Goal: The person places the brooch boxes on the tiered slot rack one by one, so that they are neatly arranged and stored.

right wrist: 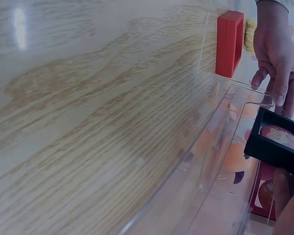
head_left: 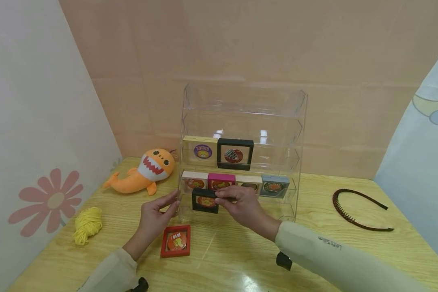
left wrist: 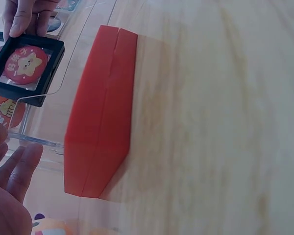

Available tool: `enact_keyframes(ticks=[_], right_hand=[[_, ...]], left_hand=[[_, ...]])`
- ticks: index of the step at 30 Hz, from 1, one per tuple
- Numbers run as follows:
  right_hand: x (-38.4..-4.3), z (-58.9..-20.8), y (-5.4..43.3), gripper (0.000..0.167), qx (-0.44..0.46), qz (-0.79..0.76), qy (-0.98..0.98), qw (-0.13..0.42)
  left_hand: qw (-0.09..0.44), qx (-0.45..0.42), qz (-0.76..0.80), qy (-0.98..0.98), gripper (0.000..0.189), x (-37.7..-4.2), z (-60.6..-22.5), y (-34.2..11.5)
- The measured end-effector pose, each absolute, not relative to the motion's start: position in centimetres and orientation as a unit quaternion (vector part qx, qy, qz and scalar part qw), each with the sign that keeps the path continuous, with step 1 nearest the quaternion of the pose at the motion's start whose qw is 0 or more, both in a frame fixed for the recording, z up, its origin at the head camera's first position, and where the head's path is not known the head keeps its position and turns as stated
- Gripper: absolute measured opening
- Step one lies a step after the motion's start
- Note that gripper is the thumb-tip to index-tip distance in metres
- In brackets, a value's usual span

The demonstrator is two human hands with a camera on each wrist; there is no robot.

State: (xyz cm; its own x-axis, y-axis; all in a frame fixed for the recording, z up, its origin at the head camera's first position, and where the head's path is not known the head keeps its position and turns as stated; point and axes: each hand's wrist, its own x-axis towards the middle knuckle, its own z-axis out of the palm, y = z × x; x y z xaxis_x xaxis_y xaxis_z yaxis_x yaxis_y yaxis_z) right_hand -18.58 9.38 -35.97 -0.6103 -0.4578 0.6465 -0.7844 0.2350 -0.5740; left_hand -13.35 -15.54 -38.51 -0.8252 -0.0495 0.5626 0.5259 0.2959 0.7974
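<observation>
My right hand (head_left: 243,204) pinches a small black display frame (head_left: 205,201) by its right end, in front of the lower tiers of a clear acrylic rack (head_left: 273,112). A red round badge with a yellow star (left wrist: 26,65) shows inside this frame. With fairly straight fingers, my left hand (head_left: 154,219) touches the rack's left side near the bottom. A red frame (head_left: 176,241) holding an orange-red badge lies on the table before the rack; in the left wrist view, its red side (left wrist: 100,112) is seen close up.
The row behind the held frame has a white frame (head_left: 194,180), a magenta frame (head_left: 221,178), a cream frame and a blue-grey frame (head_left: 275,185). Above stand yellow and black frames (head_left: 235,154). An orange plush shark (head_left: 142,172), yellow yarn (head_left: 88,225) and a headband (head_left: 350,213) lie around.
</observation>
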Motion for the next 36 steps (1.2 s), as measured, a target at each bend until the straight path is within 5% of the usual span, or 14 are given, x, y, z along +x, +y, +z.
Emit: enact_keyframes(ticks=[36], right_hand=[[-19.1, -38.0, 7.6, 0.011, 0.448, 0.445, -0.753, 0.186]], left_hand=[[0.244, -0.158, -0.576, -0.764, 0.029, -13.3, -38.5, -15.5]])
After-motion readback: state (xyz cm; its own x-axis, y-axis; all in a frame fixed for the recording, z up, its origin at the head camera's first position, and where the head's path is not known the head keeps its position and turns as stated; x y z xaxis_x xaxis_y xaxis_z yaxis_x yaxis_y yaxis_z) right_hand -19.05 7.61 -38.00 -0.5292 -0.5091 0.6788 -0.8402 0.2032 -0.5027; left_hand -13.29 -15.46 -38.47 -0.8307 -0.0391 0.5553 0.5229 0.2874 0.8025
